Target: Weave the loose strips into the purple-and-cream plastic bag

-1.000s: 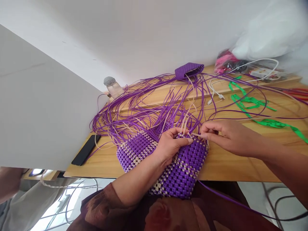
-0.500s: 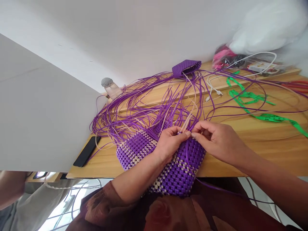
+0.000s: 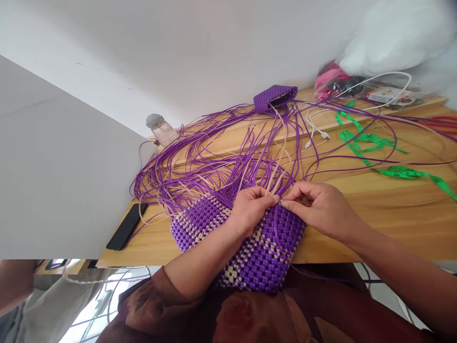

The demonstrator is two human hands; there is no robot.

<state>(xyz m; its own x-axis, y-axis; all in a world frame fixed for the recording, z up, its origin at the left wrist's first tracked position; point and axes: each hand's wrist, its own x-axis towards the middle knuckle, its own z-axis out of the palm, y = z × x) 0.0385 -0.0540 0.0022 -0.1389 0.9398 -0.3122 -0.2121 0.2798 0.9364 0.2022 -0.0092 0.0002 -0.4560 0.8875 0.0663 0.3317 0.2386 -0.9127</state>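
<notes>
Purple-and-cream woven plastic basket panel lay at the near edge of the pale wooden table, partly overhanging it. We pressed our left hand onto its upper rim, fingers curled on the weave. Our right hand pinched a cream plastic strand there, fingertips nearly touching the left's. Loose purple plastic strands fanned out behind.

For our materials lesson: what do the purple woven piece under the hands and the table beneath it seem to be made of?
Purple woven piece: probably plastic strips, purple and cream; they look glossy, smooth and springy, curling loose behind the left hand and right hand. Table: seemingly wood or a wood-look surface, light, matte, with visible grain.
</notes>
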